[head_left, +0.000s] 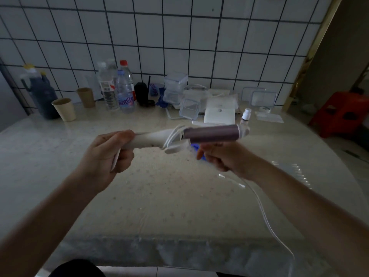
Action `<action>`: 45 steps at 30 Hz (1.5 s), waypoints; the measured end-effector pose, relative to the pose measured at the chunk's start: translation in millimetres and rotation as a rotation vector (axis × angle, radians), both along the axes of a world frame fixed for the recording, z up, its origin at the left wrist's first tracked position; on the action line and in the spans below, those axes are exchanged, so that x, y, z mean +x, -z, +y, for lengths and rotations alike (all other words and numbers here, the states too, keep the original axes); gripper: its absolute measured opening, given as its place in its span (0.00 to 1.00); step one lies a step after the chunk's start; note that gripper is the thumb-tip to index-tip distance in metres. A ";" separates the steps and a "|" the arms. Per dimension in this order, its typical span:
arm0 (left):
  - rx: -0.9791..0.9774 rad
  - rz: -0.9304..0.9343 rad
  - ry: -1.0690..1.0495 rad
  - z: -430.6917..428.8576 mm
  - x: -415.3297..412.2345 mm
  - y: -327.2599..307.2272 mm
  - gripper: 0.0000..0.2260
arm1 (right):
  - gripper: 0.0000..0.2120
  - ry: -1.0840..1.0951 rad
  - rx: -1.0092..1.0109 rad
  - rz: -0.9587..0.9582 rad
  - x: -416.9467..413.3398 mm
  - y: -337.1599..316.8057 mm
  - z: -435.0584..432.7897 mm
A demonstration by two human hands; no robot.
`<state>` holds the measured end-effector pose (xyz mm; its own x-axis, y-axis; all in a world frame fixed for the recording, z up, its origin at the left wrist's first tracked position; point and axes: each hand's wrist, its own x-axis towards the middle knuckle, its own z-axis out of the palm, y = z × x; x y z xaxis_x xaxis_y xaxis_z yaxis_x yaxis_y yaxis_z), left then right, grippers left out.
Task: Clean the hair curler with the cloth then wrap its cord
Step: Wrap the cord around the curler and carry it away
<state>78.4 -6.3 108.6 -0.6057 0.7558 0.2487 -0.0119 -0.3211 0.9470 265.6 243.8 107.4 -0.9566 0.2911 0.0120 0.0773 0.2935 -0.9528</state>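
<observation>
Counter (139, 196) pale and speckled, spread under a tiled wall (199, 37), back edge crowded with clutter. Dark jug (43, 96) at far left, two paper cups (64, 109) just beside it, clear water bottles (124, 92) clustered further right, then stacked clear plastic containers (176, 84) and a white box (219, 113). Red stool (343, 114) off to the right, beyond the counter's edge.

Hair curler (179, 135) held level in the air above the counter's middle, white handle to the left, mauve barrel to the right. Left hand (108, 150) closed firmly around the handle end. Right hand (221, 156) just under the barrel, fingers curled in, pinching the cord (265, 214). Cord looped several turns around the curler where handle meets barrel, the loose rest trailing down from the right hand past the forearm toward the counter's near edge. Blue cloth (194, 147) lying on the counter behind the right hand (only a scrap of it visible).
</observation>
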 end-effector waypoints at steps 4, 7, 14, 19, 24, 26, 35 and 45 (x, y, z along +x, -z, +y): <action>-0.039 -0.040 -0.130 13.4 7.6 4.2 0.14 | 0.19 -0.072 0.331 -0.112 -1.1 4.7 -47.7; -0.087 0.192 -0.277 13.6 8.2 1.7 0.12 | 0.14 -0.124 0.396 0.002 8.7 -12.3 -64.1; -0.342 0.690 -0.289 -12.4 -2.2 -4.7 0.09 | 0.11 0.104 0.516 0.187 2.5 -39.0 -17.3; -0.134 0.246 0.077 -30.6 -6.9 -0.5 0.12 | 0.13 -0.031 0.219 -0.006 -0.5 -18.9 3.6; -0.008 -0.038 -0.023 -19.6 -4.3 4.4 0.13 | 0.17 -0.141 0.316 -0.405 -0.6 22.4 -27.9; -0.088 0.210 -0.202 -12.6 -1.0 8.4 0.12 | 0.16 -0.191 0.553 -0.499 -3.1 32.5 -53.9; -0.384 0.635 -0.143 -22.3 -6.8 45.1 0.12 | 0.08 -0.061 0.512 -0.017 6.9 -21.1 -39.4; -0.144 -0.092 -0.185 -12.8 -16.7 36.3 0.15 | 0.17 -0.134 0.493 -0.285 3.6 27.4 -48.8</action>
